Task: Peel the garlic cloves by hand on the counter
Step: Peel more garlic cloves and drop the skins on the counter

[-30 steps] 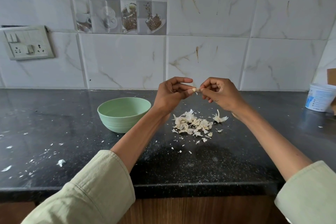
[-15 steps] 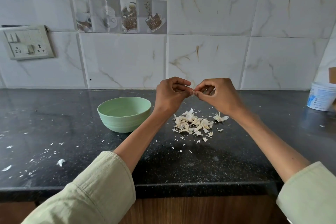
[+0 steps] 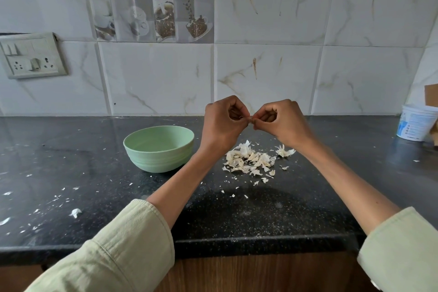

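Observation:
My left hand (image 3: 222,123) and my right hand (image 3: 282,121) are raised above the black counter (image 3: 237,216), fingertips meeting. Between the pinching fingertips sits a small garlic clove (image 3: 250,120), almost wholly hidden by the fingers. Both hands have curled fingers around that spot. Below them on the counter lies a pile of white garlic skins and cloves (image 3: 251,160). A pale green bowl (image 3: 158,148) stands to the left of the pile, beside my left wrist; its inside looks empty from here.
A white plastic tub (image 3: 417,122) stands at the far right by the wall, with a brown cardboard piece beside it. Small white skin flakes (image 3: 75,212) are scattered over the left counter. A switch and socket plate (image 3: 30,55) hangs on the tiled wall.
Both hands have closed in tighter over the clove, which showed between the fingertips a second ago and is now nearly hidden. The hands stay above the pile.

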`<state>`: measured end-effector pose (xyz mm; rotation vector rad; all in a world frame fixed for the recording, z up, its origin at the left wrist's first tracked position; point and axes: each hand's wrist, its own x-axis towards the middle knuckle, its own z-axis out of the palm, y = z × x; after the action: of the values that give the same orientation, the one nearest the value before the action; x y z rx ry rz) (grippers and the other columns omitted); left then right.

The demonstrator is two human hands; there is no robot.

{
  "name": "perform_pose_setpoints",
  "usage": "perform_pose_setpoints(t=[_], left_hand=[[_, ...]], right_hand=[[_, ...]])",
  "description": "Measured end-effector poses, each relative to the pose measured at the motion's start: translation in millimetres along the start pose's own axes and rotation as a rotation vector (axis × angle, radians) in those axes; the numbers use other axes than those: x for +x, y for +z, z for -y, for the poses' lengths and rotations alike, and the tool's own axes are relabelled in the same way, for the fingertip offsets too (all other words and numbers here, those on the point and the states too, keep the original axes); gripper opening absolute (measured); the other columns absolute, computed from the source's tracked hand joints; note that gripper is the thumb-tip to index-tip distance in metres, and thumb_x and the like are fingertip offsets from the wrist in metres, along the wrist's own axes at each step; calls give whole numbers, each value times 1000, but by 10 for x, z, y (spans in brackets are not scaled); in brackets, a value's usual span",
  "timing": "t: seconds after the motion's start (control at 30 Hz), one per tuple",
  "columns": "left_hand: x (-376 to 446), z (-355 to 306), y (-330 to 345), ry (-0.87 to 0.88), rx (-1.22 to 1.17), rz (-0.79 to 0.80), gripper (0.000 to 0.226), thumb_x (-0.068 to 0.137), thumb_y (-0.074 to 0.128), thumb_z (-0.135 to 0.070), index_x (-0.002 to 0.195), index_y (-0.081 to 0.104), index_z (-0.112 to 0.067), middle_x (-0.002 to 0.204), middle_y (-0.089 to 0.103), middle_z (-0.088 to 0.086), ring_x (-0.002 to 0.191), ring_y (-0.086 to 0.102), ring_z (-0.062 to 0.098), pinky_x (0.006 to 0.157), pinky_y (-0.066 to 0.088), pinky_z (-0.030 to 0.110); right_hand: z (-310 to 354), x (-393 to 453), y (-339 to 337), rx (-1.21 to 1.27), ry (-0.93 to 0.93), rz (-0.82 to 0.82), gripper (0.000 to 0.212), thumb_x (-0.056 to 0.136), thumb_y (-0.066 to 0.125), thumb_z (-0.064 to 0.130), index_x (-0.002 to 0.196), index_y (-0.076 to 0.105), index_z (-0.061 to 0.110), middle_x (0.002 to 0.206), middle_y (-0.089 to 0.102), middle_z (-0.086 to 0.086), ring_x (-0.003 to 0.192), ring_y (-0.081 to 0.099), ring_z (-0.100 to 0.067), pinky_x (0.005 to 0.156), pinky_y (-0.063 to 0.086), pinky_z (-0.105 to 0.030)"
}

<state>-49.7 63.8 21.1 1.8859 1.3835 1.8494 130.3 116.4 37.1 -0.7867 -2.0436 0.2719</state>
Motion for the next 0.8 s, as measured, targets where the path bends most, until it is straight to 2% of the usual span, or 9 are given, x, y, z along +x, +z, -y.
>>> perform_pose_setpoints(t=[0.23, 0.47, 0.67, 0.8], left_hand=[[-37, -17, 19, 6, -42, -23, 19, 76, 87, 3, 77, 73, -10, 72, 75, 3, 72, 75, 22, 73, 62, 48], [-35, -31, 12, -36, -126, -36, 19, 76, 90, 0, 78, 72, -8, 74, 74, 6, 74, 75, 26, 74, 64, 41], [-8, -26, -26, -96, -125, 16, 27, 76, 92, -3, 93, 72, -7, 81, 78, 3, 79, 77, 14, 80, 64, 34], [1, -18, -49, -132, -140, 63, 31, 76, 93, -4, 98, 72, -8, 83, 79, 4, 81, 78, 16, 84, 63, 34]], right_hand=[[20, -3, 39, -38, 4, -28, 6, 83, 87, 16, 86, 81, 16, 72, 76, 7, 67, 73, -9, 71, 64, -33], [41, -11, 45, -79, -9, -45, 7, 82, 86, 16, 82, 79, 17, 70, 74, 8, 65, 70, -7, 66, 59, -24], [43, -20, 36, -88, -16, -13, 9, 82, 85, 18, 80, 76, 17, 69, 71, 10, 62, 62, -1, 64, 52, -19], [28, -15, 26, -88, -19, -15, 12, 85, 86, 22, 82, 75, 17, 72, 71, 9, 63, 61, -1, 64, 51, -18]])
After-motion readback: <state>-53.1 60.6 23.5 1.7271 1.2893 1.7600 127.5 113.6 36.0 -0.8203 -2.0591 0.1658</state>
